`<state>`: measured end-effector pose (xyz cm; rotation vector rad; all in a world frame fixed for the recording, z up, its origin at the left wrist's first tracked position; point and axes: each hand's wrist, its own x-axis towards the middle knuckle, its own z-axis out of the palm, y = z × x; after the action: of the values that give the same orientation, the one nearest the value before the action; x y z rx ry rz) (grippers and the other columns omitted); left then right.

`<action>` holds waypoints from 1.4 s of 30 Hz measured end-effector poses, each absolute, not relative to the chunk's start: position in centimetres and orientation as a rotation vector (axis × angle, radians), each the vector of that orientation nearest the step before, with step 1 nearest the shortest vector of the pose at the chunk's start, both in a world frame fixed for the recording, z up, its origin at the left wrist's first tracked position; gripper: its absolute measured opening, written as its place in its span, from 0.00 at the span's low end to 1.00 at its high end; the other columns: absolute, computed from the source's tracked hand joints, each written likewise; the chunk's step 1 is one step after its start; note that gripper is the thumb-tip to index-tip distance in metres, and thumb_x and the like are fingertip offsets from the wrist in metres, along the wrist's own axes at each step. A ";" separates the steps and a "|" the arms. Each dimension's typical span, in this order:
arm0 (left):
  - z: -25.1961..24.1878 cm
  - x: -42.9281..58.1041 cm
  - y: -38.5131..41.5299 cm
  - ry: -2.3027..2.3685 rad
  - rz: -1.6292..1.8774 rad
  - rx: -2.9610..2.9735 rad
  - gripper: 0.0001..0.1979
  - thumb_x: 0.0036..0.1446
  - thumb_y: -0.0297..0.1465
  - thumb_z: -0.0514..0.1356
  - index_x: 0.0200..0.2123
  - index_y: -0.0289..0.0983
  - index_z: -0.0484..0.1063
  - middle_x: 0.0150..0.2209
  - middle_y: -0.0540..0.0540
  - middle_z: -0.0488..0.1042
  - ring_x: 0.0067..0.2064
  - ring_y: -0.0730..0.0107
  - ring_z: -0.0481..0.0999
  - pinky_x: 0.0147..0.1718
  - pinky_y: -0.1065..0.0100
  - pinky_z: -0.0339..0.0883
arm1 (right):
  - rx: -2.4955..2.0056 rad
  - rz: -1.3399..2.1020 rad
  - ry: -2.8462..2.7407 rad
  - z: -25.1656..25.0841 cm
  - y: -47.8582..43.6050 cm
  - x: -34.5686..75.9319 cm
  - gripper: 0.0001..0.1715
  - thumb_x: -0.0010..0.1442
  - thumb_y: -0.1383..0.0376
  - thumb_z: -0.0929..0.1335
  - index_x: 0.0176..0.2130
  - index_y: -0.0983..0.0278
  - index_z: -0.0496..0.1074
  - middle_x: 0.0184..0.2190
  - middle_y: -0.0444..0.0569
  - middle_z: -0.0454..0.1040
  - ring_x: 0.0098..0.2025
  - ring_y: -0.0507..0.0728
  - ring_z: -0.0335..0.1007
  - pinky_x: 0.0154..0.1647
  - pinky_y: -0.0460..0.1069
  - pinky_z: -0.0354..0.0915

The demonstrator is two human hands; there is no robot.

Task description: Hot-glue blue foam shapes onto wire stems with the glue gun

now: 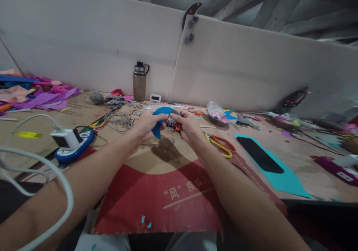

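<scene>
On the far left of the counter (282, 141), I see a heap of purple, peach and blue sheet scraps (53, 96); nearer, a square white charger (65, 138) sits in a blue-and-white power strip (86, 143). A smoky grey-brown bottle (139, 87) stands by the white partition (92, 42). The left hand (149, 125) grips a thin, curved blue strip (162, 110), held above the red-and-tan cardboard (134, 195). The right hand (189, 125) pinches the strip's right end. Beyond lie red and yellow looped handles (229, 155), then a black phone (260, 154) on a turquoise sheet (292, 185).
</scene>
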<state>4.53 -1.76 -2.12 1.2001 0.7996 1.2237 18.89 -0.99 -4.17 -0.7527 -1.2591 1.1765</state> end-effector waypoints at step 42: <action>-2.2 3.6 -0.8 0.817 1.098 0.969 0.04 0.44 0.26 0.63 0.24 0.33 0.69 0.20 0.50 0.69 0.21 0.78 0.68 0.21 0.74 0.61 | -0.686 -0.406 -2.013 -4.6 -1.0 20.3 0.10 0.61 0.67 0.63 0.41 0.59 0.72 0.35 0.51 0.68 0.42 0.57 0.63 0.44 0.53 0.63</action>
<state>3.58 -0.81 -2.24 0.9690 0.8175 1.0977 20.28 -1.04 -4.57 -0.6863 -2.0133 -0.4062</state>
